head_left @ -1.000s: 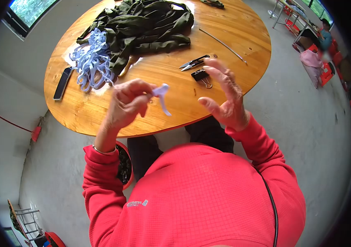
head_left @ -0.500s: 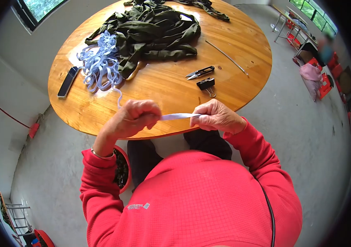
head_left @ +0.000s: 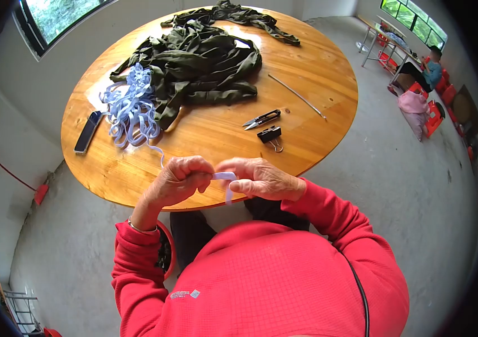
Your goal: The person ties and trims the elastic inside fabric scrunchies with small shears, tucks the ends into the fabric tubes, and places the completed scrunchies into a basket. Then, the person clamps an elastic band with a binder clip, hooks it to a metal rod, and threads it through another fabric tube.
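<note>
My left hand [head_left: 181,181] pinches a pale lilac elastic band [head_left: 225,176] over the table's near edge. Just right of it is my right hand [head_left: 264,180], its thumb and fingers apart around the band's loose end, which hangs down between the hands. A thin strand runs from my left hand back to a tangled heap of the same band [head_left: 132,106] on the wooden table [head_left: 216,137]. Dark green cloth [head_left: 205,62] lies beside the heap. Small thread snips [head_left: 262,119] and a black binder clip [head_left: 270,135] rest beyond my right hand.
A phone [head_left: 88,132] lies at the table's left, a thin metal rod [head_left: 298,96] at its right. Below the near edge stands a red tub [head_left: 170,250]. A person [head_left: 432,70] sits far right near red stools and another table [head_left: 387,36].
My right hand came in to the band, gripped its end, and has now loosened its fingers beside my left hand. The view shifted, so the table sits lower.
</note>
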Demonstrator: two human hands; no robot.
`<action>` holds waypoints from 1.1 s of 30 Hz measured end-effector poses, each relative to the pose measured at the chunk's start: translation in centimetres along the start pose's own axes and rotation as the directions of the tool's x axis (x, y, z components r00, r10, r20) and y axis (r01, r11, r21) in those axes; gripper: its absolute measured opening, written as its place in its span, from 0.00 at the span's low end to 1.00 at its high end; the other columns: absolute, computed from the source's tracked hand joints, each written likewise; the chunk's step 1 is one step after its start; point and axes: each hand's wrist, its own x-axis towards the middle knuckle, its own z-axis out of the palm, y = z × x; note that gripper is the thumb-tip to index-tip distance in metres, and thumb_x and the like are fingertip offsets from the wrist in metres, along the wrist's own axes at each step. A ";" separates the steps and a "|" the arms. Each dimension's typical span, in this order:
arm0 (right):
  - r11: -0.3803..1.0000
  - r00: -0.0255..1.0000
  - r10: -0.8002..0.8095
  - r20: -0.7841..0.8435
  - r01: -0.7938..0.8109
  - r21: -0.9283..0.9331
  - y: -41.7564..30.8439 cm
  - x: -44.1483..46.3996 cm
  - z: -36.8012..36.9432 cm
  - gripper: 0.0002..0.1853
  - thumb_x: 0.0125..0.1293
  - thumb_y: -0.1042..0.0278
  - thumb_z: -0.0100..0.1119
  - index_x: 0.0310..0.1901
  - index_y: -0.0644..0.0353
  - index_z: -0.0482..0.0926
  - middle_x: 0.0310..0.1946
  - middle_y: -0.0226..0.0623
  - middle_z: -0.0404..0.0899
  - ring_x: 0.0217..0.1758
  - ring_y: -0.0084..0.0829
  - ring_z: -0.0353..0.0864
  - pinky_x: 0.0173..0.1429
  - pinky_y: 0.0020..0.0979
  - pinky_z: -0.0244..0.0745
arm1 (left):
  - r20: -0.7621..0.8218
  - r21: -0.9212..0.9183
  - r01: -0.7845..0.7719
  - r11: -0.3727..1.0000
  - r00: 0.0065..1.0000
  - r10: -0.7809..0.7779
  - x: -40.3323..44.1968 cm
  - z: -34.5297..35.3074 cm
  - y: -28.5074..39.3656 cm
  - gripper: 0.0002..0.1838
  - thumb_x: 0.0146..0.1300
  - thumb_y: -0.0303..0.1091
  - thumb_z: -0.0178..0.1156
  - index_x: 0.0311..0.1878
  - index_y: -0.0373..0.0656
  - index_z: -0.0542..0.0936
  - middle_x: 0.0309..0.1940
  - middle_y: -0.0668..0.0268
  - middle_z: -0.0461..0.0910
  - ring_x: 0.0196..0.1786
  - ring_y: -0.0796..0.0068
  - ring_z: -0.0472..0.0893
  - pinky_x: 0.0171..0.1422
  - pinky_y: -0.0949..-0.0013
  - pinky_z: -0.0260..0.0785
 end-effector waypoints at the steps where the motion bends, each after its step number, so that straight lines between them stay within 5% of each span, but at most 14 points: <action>1: 0.994 0.996 0.075 0.052 -0.079 0.077 0.3 0.0 -0.2 0.14 0.66 0.63 0.55 0.44 0.66 0.76 0.23 0.27 0.73 0.25 0.15 0.70 0.31 0.18 0.68 | -0.008 -0.014 0.003 1.000 1.000 -0.003 0.1 0.3 0.4 0.04 0.61 0.19 0.52 0.36 0.36 0.77 0.22 0.71 0.73 0.26 0.84 0.72 0.32 0.78 0.66; 3: 0.948 0.963 0.210 0.166 -0.242 0.207 1.2 -0.1 -1.1 0.12 0.66 0.63 0.56 0.39 0.66 0.77 0.20 0.26 0.72 0.22 0.15 0.69 0.28 0.18 0.67 | -0.017 -0.022 -0.005 1.000 1.000 0.005 0.3 0.3 0.5 0.04 0.61 0.19 0.52 0.35 0.37 0.77 0.22 0.71 0.73 0.26 0.84 0.72 0.31 0.78 0.66; 4: 0.959 0.980 0.161 0.115 -0.183 0.216 1.3 0.0 -0.7 0.11 0.65 0.64 0.56 0.32 0.65 0.78 0.17 0.24 0.70 0.19 0.13 0.66 0.24 0.17 0.63 | -0.021 -0.015 -0.006 1.000 1.000 0.006 0.3 0.2 0.6 0.04 0.61 0.19 0.52 0.35 0.37 0.77 0.22 0.71 0.73 0.26 0.84 0.72 0.31 0.78 0.66; 15: 0.892 0.967 0.252 0.035 -0.246 0.380 1.3 -0.9 -2.2 0.18 0.70 0.59 0.46 0.29 0.64 0.75 0.12 0.19 0.57 0.14 0.11 0.50 0.18 0.19 0.44 | 0.005 0.115 0.001 0.993 1.000 -0.001 -0.3 -0.3 -0.5 0.04 0.59 0.19 0.52 0.34 0.37 0.76 0.21 0.71 0.72 0.25 0.84 0.71 0.30 0.77 0.65; 20: 0.868 0.935 0.354 0.019 -0.336 0.366 2.0 -0.7 -2.0 0.12 0.66 0.67 0.45 0.29 0.63 0.75 0.13 0.20 0.60 0.15 0.12 0.53 0.19 0.18 0.46 | 0.019 0.132 0.247 0.960 0.968 -0.251 -0.6 -0.7 -1.3 0.04 0.60 0.24 0.56 0.38 0.39 0.77 0.24 0.69 0.75 0.23 0.85 0.70 0.24 0.79 0.61; 21: 0.895 0.943 0.332 -0.009 -0.312 0.319 2.0 -0.7 -1.8 0.12 0.66 0.67 0.46 0.29 0.63 0.75 0.13 0.20 0.61 0.15 0.11 0.53 0.19 0.18 0.46 | -0.069 0.557 -0.073 0.828 0.989 0.133 -0.5 0.7 -1.0 0.10 0.59 0.28 0.59 0.44 0.37 0.76 0.31 0.64 0.78 0.32 0.79 0.76 0.33 0.75 0.67; 23: 0.940 0.958 0.282 -0.054 -0.264 0.218 1.7 -0.3 -1.0 0.11 0.65 0.68 0.46 0.29 0.63 0.75 0.13 0.20 0.62 0.16 0.11 0.54 0.19 0.18 0.47 | -0.055 0.656 -0.188 0.731 0.954 0.295 -0.1 1.2 -1.4 0.16 0.58 0.32 0.62 0.48 0.36 0.74 0.38 0.62 0.78 0.41 0.76 0.77 0.41 0.72 0.69; 24: 0.964 0.966 0.250 -0.070 -0.241 0.111 1.3 0.0 -0.8 0.11 0.62 0.69 0.48 0.26 0.64 0.76 0.16 0.25 0.68 0.18 0.14 0.63 0.21 0.20 0.56 | -0.050 0.640 -0.205 0.741 0.951 0.306 0.4 1.9 -1.0 0.16 0.58 0.32 0.62 0.48 0.37 0.74 0.36 0.62 0.78 0.39 0.77 0.77 0.41 0.73 0.69; 26: 0.983 0.978 0.183 -0.100 -0.181 0.035 1.8 0.1 -0.7 0.11 0.61 0.68 0.48 0.26 0.65 0.76 0.16 0.26 0.70 0.19 0.15 0.64 0.22 0.21 0.59 | -0.043 0.609 -0.235 0.758 0.944 0.327 1.7 3.4 0.1 0.16 0.59 0.32 0.62 0.49 0.37 0.74 0.34 0.63 0.79 0.36 0.79 0.77 0.40 0.74 0.70; 29: 0.987 0.977 0.158 -0.144 -0.159 0.009 1.9 -0.1 -1.2 0.10 0.62 0.69 0.50 0.28 0.65 0.77 0.18 0.27 0.74 0.19 0.15 0.66 0.24 0.21 0.62 | -0.046 0.053 0.089 0.995 0.995 -0.087 2.9 4.2 -0.7 0.10 0.61 0.31 0.59 0.43 0.37 0.76 0.26 0.66 0.78 0.29 0.82 0.75 0.34 0.76 0.69; 33: 0.977 0.958 0.211 -0.194 -0.210 0.026 2.0 -1.2 -2.2 0.08 0.62 0.70 0.53 0.29 0.65 0.78 0.18 0.26 0.74 0.20 0.15 0.67 0.24 0.20 0.63 | -0.025 0.220 0.143 0.965 0.990 -0.141 3.6 3.9 -1.1 0.05 0.62 0.29 0.56 0.35 0.38 0.77 0.17 0.69 0.73 0.22 0.83 0.72 0.28 0.75 0.65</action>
